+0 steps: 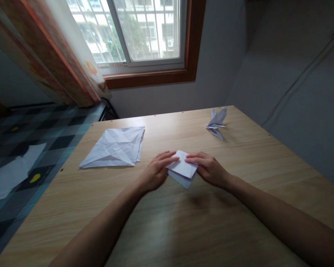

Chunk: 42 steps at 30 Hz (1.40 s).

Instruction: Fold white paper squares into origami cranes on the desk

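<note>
A small folded sheet of white paper (182,166), roughly diamond-shaped with a loose flap at its near side, is between my two hands just above the wooden table. My left hand (157,170) grips its left edge, the fingers lying over the top and the thumb hidden underneath. On the other side, my right hand (208,167) pinches the right edge, with fingertips on the upper face. Shadow lies on the tabletop beneath the paper and the right hand.
Creased, unfolded white sheets (115,146) lie stacked at the table's left. A folded paper figure (217,121) stands near the far right edge of the table (144,230). Left of it, a checkered cloth surface (52,128) carries torn-looking white paper (15,174). Behind is a window (153,33).
</note>
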Tool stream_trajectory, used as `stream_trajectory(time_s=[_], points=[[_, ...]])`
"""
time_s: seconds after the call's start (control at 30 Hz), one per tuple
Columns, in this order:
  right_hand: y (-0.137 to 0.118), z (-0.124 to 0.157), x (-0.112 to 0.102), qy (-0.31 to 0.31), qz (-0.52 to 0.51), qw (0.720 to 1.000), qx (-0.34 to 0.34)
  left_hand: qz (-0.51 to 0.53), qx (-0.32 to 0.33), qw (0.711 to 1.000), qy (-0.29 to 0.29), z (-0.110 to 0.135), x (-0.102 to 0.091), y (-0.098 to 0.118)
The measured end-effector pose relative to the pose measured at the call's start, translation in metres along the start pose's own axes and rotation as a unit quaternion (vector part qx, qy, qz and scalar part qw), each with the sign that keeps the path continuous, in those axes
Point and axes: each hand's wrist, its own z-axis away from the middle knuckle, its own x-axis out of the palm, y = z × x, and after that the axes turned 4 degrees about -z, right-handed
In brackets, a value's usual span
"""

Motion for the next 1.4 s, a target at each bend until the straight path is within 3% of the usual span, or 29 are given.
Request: stream_trajectory(time_s=[0.13,0.2,0.4,0.7,0.9,1.23,1.4], points=[[0.002,0.004,-0.007,-0.106,0.05,0.992,-0.038,-0.08,0.016,0.993,-0.081,0.002,-0.01,0.001],[0.0,0.004,-0.008,-0.119,0.065,0.99,-0.03,-0.107,0.022,0.991,-0.078,0.002,-0.009,0.004],[-0.01,-0.003,0.008,-0.083,0.13,0.988,-0.006,-0.18,0.035,0.982,-0.055,0.004,0.004,0.008],[0.002,-0.034,0.027,-0.198,0.212,0.957,-0.007,-0.205,0.012,0.976,-0.072,0.005,0.007,0.012],[0.003,-0.026,0.022,-0.194,0.25,0.949,0.001,-0.223,-0.018,0.971,-0.087,0.009,0.006,0.016],[-0.001,-0.002,0.005,-0.188,0.297,0.934,0.069,-0.279,-0.012,0.954,-0.109,0.013,0.002,0.018],[-0.002,0.009,-0.002,-0.133,0.315,0.937,0.065,-0.326,0.018,0.942,-0.073,0.012,0.0,0.023]])
